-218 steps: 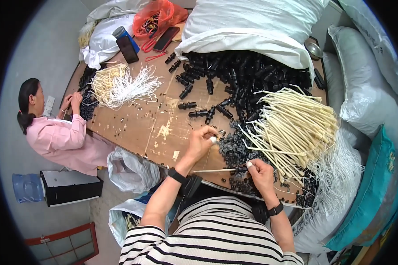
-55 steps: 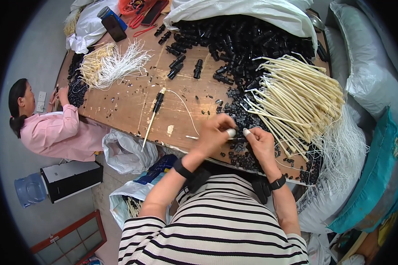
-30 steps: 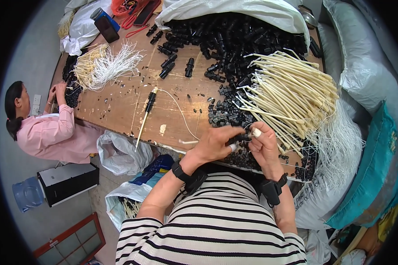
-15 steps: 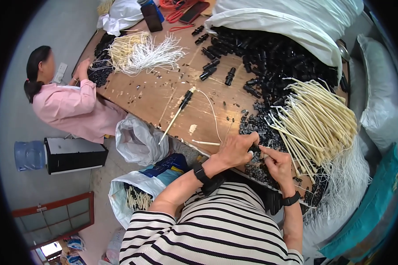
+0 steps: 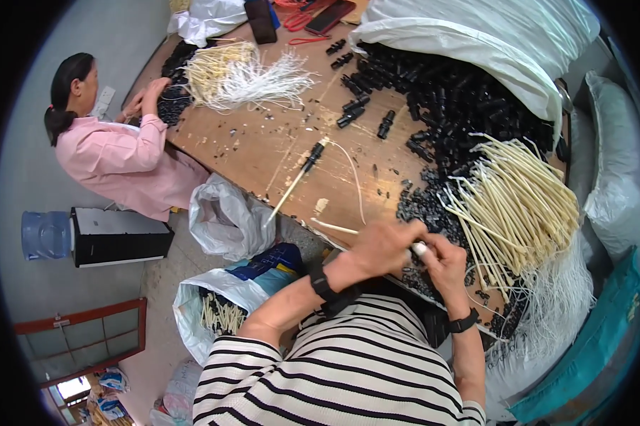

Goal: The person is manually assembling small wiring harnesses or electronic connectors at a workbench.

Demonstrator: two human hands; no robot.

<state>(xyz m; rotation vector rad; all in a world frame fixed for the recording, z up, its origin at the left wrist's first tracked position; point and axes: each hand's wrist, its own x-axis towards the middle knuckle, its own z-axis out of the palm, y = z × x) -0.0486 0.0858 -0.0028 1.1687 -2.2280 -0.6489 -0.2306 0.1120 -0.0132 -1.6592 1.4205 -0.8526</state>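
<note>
My left hand (image 5: 380,250) is smeared by motion at the table's front edge, its fingers curled closed. From under it a thin cream tube (image 5: 332,226) sticks out to the left. Close on its right, my right hand (image 5: 445,268) is pinched, thumb and bent index finger together; what they grip is hidden. A small white thing (image 5: 419,248) shows between the two hands. Left of them lies a cream tube fitted with a black connector (image 5: 313,157), a white cord curving from its top toward my left hand.
Small dark parts (image 5: 433,202) lie beyond my hands, with black connectors (image 5: 462,99) spilling from a white sack (image 5: 462,35). Cream tubes (image 5: 526,206) are heaped right. A co-worker in pink (image 5: 114,160) works far left. Open sacks (image 5: 231,220) stand below the table.
My right index finger, stretched toward the left hand before, is now bent in toward its thumb. The left hand has become blurred with motion. The whole view has shifted slightly.
</note>
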